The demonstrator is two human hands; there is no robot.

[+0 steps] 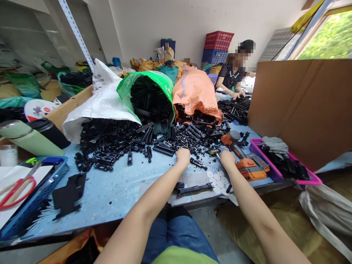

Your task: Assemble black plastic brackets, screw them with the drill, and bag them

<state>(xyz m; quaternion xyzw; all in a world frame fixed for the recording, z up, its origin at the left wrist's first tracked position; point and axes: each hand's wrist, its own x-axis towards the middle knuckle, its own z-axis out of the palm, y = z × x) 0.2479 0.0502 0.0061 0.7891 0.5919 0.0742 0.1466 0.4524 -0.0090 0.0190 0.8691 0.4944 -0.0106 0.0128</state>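
My left hand (183, 156) is closed at the near edge of a heap of small black parts and silver screws (189, 137); what its fingers hold is hidden. To the right, my right hand (227, 157) is also closed, back of the hand towards me. Beside its fingers show a short metal piece and a small yellowish tool end (213, 151); I cannot tell whether the hand grips them. Between the hands lies a black jointed plastic part (198, 164). A long black part (194, 188) lies nearer to me. An orange and grey cordless drill (243, 157) rests right of my right hand.
White (104, 101), green (162, 79) and orange (195, 88) sacks spill black parts over the blue table (118, 190). A pink basket (297, 172) and cardboard sheet (302, 110) stand right; a blue basket with scissors (19, 194) stands left. Across the table, another person (232, 79) handles black parts.
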